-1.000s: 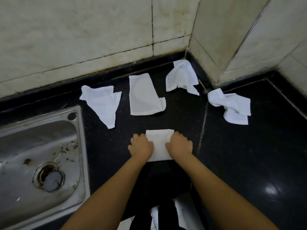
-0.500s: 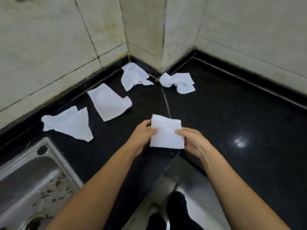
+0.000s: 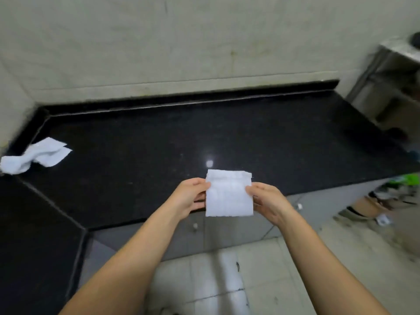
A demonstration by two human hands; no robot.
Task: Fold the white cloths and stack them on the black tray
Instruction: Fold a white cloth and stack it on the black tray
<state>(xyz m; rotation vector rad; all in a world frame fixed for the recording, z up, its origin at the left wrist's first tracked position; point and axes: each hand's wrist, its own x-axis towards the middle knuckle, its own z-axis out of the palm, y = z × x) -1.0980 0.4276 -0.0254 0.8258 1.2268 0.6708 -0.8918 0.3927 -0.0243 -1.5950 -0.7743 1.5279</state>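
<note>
The folded cloth [image 3: 229,194] is up off the black counter [image 3: 159,155], held flat between both hands over the counter's front edge — the left hand [image 3: 188,197] pinches its left side, the right hand [image 3: 266,201] its right, thumbs clamped on top so the folds do not spring open. One crumpled cloth [image 3: 34,159] waits far left by the wall. No tray shows; the blurred steel stand [image 3: 391,71] at the right may hold it.

The left hand's [image 3: 188,196] fingers are hidden behind the folded white square cloth [image 3: 229,194]. At nine o'clock, a crumpled white cloth [image 3: 34,155] is smeared by blur. At three o'clock, floor clutter [image 3: 391,196] is blurred beyond identification.
</note>
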